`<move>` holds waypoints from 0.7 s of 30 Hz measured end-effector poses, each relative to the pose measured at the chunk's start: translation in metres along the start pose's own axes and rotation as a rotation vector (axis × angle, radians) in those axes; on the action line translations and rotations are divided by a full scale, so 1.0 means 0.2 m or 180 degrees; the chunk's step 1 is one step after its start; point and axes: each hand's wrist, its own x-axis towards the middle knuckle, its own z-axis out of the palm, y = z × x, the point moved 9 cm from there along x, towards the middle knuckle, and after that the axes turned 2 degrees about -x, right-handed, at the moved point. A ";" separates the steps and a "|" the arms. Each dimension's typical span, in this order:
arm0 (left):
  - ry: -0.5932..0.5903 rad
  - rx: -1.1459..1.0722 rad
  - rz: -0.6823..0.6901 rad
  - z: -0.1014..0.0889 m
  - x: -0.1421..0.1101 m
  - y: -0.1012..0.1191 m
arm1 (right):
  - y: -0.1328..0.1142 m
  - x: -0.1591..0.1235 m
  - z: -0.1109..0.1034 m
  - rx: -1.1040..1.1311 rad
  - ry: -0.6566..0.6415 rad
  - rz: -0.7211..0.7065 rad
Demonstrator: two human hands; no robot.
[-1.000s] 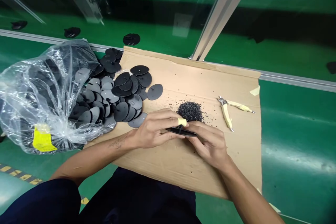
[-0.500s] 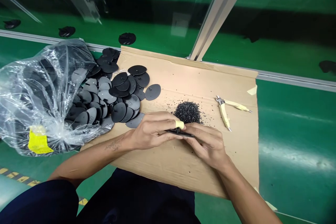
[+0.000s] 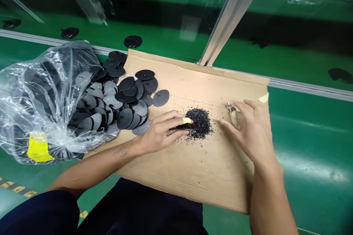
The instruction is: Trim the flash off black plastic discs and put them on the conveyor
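In the head view, take the heap of black chips [image 3: 199, 123] as the centre of the clock, twelve being the far side. At nine o'clock the left hand [image 3: 161, 132] pinches a black oval disc [image 3: 179, 127] nearly edge-on between its fingers and thumb, the disc's right end reaching to the heap's near-left side; a strip of yellow tape [image 3: 186, 120] wraps one fingertip. At three o'clock the right hand [image 3: 252, 128] is spread, thumb and fingers apart, around the pale-handled nippers [image 3: 233, 118], which lie between two and three; whether any fingertip touches them cannot be told. A loose disc [image 3: 161, 98] lies flat at ten o'clock, just beside a pile of similar discs [image 3: 139, 107] that spreads toward nine and out of a clear plastic bag [image 3: 55, 91]. A yellow label [image 3: 40, 147] shows on the bag's near side. Heap and nippers rest on a cardboard sheet [image 3: 193, 174] with scattered crumbs, laid over a green tabletop [image 3: 309, 136]. A metal post [image 3: 234, 18] slants up at one o'clock, and dark trousers [image 3: 143, 209] fill the area around seven.
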 end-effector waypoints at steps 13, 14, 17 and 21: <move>0.0007 0.0199 0.0047 0.01 -0.01 -0.02 | -0.15 -0.01 0.02 0.1541 -0.0226 0.0110; 0.0022 0.0184 0.0045 0.01 -0.01 -0.02 | -0.19 -0.01 0.03 0.1756 -0.0244 0.0125; 0.0046 0.0116 0.0091 0.01 -0.01 -0.02 | -0.30 -0.03 0.03 0.1957 -0.0351 -0.0142; 0.0066 -0.0016 0.0133 0.01 -0.01 -0.01 | -0.41 -0.06 0.03 0.1803 -0.0488 -0.0756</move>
